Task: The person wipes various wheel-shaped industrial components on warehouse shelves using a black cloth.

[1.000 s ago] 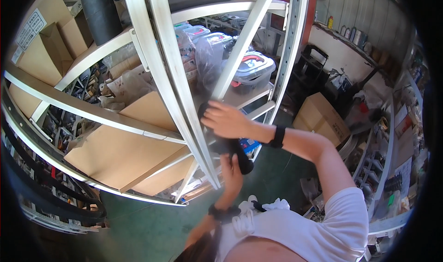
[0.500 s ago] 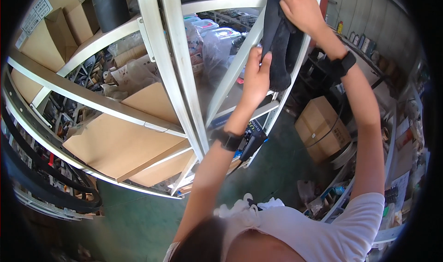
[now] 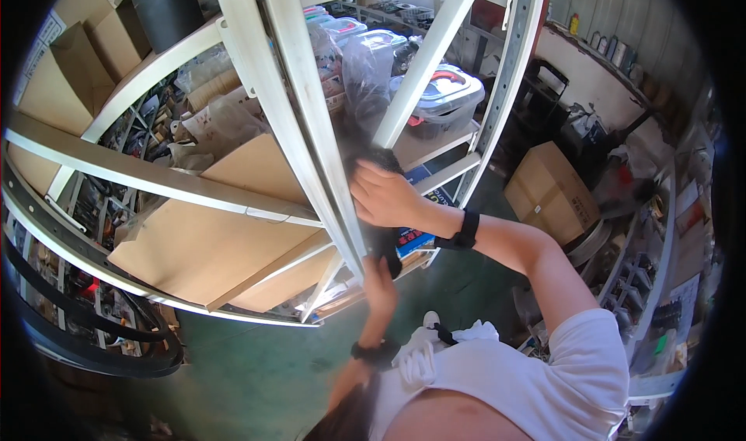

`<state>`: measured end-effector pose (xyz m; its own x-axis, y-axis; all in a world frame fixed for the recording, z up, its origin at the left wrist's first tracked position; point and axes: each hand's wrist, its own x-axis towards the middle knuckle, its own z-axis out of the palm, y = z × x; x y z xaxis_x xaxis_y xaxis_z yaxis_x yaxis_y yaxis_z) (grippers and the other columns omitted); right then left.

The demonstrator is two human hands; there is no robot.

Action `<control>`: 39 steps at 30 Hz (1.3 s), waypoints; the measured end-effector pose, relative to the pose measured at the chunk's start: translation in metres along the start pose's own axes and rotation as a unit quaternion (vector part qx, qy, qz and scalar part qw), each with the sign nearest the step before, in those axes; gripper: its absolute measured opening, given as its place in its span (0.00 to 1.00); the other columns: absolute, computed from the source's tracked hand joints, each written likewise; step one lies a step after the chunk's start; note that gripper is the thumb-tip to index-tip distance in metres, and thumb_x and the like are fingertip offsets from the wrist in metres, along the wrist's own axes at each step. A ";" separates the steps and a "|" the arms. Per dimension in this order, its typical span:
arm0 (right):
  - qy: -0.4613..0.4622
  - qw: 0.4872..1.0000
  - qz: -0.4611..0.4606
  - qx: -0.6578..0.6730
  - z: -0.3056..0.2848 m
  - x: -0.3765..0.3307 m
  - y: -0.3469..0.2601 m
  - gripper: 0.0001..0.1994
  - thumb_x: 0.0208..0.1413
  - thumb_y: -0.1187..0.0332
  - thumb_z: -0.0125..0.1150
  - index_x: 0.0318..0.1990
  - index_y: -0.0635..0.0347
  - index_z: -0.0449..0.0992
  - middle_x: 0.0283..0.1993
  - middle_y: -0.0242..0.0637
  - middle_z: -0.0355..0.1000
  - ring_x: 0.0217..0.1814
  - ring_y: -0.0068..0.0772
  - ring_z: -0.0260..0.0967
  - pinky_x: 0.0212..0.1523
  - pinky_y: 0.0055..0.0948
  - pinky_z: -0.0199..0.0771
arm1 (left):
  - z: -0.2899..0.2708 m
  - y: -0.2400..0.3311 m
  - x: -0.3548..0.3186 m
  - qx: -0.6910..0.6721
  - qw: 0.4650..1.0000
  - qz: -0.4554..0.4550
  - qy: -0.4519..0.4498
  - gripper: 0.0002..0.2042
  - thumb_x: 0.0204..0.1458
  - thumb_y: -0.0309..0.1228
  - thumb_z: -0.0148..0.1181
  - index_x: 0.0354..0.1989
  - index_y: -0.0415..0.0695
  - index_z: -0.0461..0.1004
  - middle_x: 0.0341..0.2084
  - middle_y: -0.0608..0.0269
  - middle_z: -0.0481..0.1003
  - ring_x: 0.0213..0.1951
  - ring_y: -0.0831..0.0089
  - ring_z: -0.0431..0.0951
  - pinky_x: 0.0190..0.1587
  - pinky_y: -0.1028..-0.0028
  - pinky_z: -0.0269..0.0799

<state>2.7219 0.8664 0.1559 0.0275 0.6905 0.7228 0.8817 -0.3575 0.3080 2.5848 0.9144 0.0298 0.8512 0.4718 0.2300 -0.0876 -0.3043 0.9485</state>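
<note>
My right hand (image 3: 388,196) is closed round a black cloth (image 3: 384,158) beside the pale metal uprights (image 3: 311,122) of a shelf rack. Dark fabric shows above its knuckles and again below it. Lower down, my left hand (image 3: 379,285) grips the lower end of that black cloth, close to the foot of the same uprights. Both hands are somewhat blurred, and part of the cloth is hidden behind the right hand and fingers. Each wrist wears a black band.
Flattened cardboard (image 3: 225,231) and open cartons (image 3: 70,83) fill the rack at left. Clear lidded tubs (image 3: 439,91) stand on a shelf behind the diagonal brace. A cardboard box (image 3: 552,192) sits on the green floor at right. Black hoops (image 3: 93,348) hang at lower left.
Both hands have come down and left with the black cloth, from the rack's upper right to its middle uprights. The clear tub behind now shows.
</note>
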 end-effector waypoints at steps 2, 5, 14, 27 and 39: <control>-0.016 1.000 -0.013 0.002 0.001 -0.002 0.007 0.11 0.38 0.65 0.54 0.29 0.63 0.69 0.30 0.40 0.67 0.42 0.40 0.64 0.53 0.33 0.60 | -0.007 0.005 0.003 0.010 1.000 0.009 -0.015 0.07 0.54 0.29 0.44 0.36 0.39 0.61 0.25 0.42 0.68 0.29 0.43 0.67 0.29 0.60 0.63; -0.054 0.996 -0.067 -0.010 -0.009 0.001 0.018 0.12 0.38 0.64 0.54 0.30 0.61 0.69 0.29 0.37 0.65 0.41 0.34 0.64 0.55 0.29 0.57 | 0.009 0.013 0.009 0.005 0.996 0.060 -0.061 0.07 0.53 0.28 0.46 0.34 0.38 0.59 0.23 0.44 0.68 0.25 0.46 0.67 0.26 0.62 0.62; 0.009 0.987 -0.109 -0.119 -0.111 0.058 0.140 0.19 0.36 0.64 0.54 0.40 0.57 0.69 0.37 0.38 0.65 0.45 0.41 0.62 0.49 0.34 0.61 | 0.067 0.117 0.080 -0.144 0.968 0.204 -0.026 0.10 0.55 0.26 0.45 0.43 0.35 0.60 0.31 0.49 0.69 0.33 0.69 0.70 0.38 0.74 0.64; 0.185 0.960 0.163 -0.129 -0.125 -0.009 0.145 0.20 0.50 0.70 0.47 0.53 0.61 0.61 0.54 0.45 0.59 0.59 0.56 0.49 0.57 0.38 0.52 | 0.080 0.167 0.073 -0.123 0.950 0.252 -0.139 0.07 0.53 0.27 0.45 0.39 0.41 0.61 0.20 0.45 0.67 0.25 0.47 0.69 0.25 0.63 0.63; 0.001 0.900 0.428 0.086 -0.003 -0.152 0.018 0.25 0.48 0.74 0.49 0.56 0.70 0.53 0.51 0.53 0.61 0.54 0.52 0.56 0.59 0.44 0.47 | 0.032 0.056 0.013 0.100 0.974 0.045 -0.199 0.09 0.52 0.31 0.47 0.40 0.43 0.63 0.23 0.44 0.70 0.28 0.48 0.71 0.27 0.60 0.63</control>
<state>2.7324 0.7531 0.0537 0.7298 0.2070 0.6515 0.5981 -0.6550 -0.4618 2.6073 0.8773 0.0792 0.9812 0.0905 0.1702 -0.1025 -0.5028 0.8583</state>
